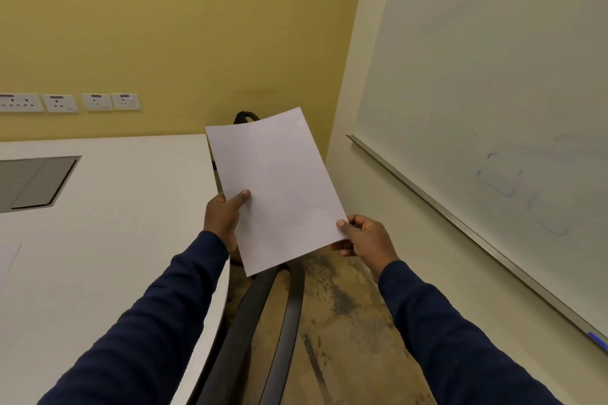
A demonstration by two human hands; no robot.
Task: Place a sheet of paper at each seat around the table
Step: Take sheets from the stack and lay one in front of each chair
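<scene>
A blank white sheet of paper (276, 187) is held in the air just past the right edge of the white table (125, 240). My left hand (223, 217) grips its left edge, thumb on top. My right hand (368, 237) pinches its lower right corner. Whether it is a single sheet or a thin stack cannot be told. Another sheet (8, 260) lies on the table at the far left, mostly cut off by the frame.
A black chair (263, 322) is tucked at the table's right edge below the paper; another chair's top (245, 116) shows behind it. A grey cable hatch (33, 181) sits in the tabletop. A whiteboard (493, 92) fills the right wall. Wall sockets (95, 101) line the yellow wall.
</scene>
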